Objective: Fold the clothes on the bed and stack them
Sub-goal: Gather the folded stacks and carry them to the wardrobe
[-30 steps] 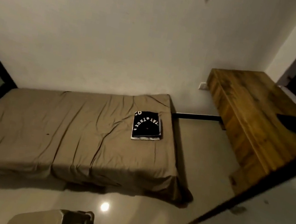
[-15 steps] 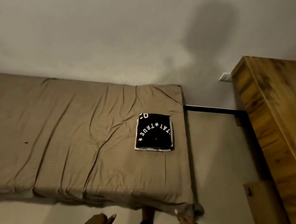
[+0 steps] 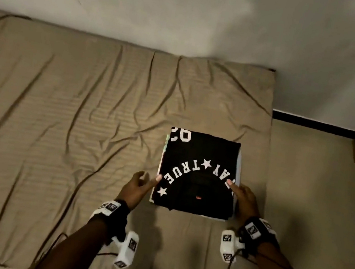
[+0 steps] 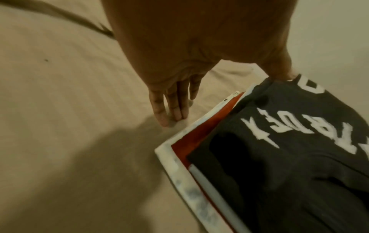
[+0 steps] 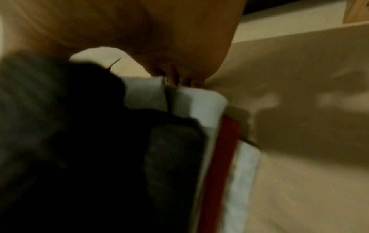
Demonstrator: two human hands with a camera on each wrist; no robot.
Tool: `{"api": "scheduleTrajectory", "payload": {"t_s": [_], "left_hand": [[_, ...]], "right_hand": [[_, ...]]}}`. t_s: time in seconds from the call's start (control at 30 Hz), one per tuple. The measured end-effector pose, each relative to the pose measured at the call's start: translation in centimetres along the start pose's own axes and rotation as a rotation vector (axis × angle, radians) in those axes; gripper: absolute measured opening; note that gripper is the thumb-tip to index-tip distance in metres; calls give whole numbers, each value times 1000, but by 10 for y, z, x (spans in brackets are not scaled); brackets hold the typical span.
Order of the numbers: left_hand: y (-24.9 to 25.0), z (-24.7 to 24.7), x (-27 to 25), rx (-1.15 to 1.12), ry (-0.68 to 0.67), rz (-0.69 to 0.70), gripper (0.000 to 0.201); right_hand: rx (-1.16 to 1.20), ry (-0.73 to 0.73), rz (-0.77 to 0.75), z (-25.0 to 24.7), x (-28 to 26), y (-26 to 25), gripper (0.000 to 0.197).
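Stack: a neat pile of folded clothes (image 3: 198, 174) lies on the bed with the wrinkled beige sheet (image 3: 70, 117), near its right end. On top is the black folded shirt with white letters and stars (image 3: 202, 161); under it I see a red layer (image 4: 201, 126) and white layers (image 5: 199, 107) at the edges.

Left hand (image 3: 138, 186): I have it at the left edge of the pile. The thumb touches the black shirt, and the fingers (image 4: 171, 107) are straight and reach down to the sheet beside the pile. It grips nothing.

Right hand (image 3: 244, 198): it lies at the right edge, thumb on top of the black shirt. The fingers go down along the side of the pile. If they are curled under it I cannot tell, because the wrist view is blurred.

Step in hand: I judge that the folding is finished and I am squaring or taking the pile.

How to do well: I should press both sides inward evenly, so that the lower layers come in line with the top one.

If lifting: I would slide the fingers under the lowest white layer, keep the thumbs on top, and keep the pile level.

Risk: a push from one side only may shift the layers.
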State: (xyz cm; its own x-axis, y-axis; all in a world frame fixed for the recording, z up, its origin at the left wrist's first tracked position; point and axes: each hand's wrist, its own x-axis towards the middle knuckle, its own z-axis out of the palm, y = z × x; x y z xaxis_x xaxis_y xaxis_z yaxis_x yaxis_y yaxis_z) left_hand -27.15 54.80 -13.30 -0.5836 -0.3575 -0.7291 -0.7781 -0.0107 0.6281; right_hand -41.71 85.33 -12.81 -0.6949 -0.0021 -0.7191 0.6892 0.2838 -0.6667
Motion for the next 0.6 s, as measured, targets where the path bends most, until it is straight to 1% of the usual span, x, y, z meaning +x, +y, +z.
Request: {"api": "scheduleTrajectory", "payload": {"t_s": [0.03, 0.1, 0.17, 0.2, 0.27, 0.33, 0.37, 0.4, 0.43, 0.5, 0.53, 0.6], "left_hand": [[-2, 5, 24, -70, 32, -28, 121], [-11, 13, 60, -144, 52, -58, 106], [-11, 19, 72, -203, 64, -87, 92], [-7, 21, 72, -227, 55, -94, 91], [11, 27, 59, -256, -21, -103, 86], [28, 30, 48, -305, -174, -98, 72], [35, 32, 47, -334, -248, -105, 66], [39, 32, 47, -385, -285, -130, 61], [45, 33, 45, -460, -309, -171, 57], [51, 33, 42, -578, -320, -230, 55], [54, 32, 40, -596, -320, -240, 57], [62, 26, 29, -621, -297, -244, 58]], "right_hand": [[80, -21, 22, 4, 10, -1, 59], [157, -84, 63, 9, 15, -9, 56], [174, -171, 64, 11, 15, -11, 51], [204, -207, 73, 10, 15, -10, 47], [284, -231, 118, 7, 15, -8, 45], [370, -250, 201, 8, 14, -14, 44], [407, -281, 257, 11, 11, -20, 41], [449, -319, 301, 15, 6, -27, 35], [490, -326, 338, 18, 1, -33, 31], [553, -299, 345, 25, -8, -35, 36], [575, -286, 335, 28, -16, -35, 40], [611, -259, 335, 30, -39, -35, 43]]}}
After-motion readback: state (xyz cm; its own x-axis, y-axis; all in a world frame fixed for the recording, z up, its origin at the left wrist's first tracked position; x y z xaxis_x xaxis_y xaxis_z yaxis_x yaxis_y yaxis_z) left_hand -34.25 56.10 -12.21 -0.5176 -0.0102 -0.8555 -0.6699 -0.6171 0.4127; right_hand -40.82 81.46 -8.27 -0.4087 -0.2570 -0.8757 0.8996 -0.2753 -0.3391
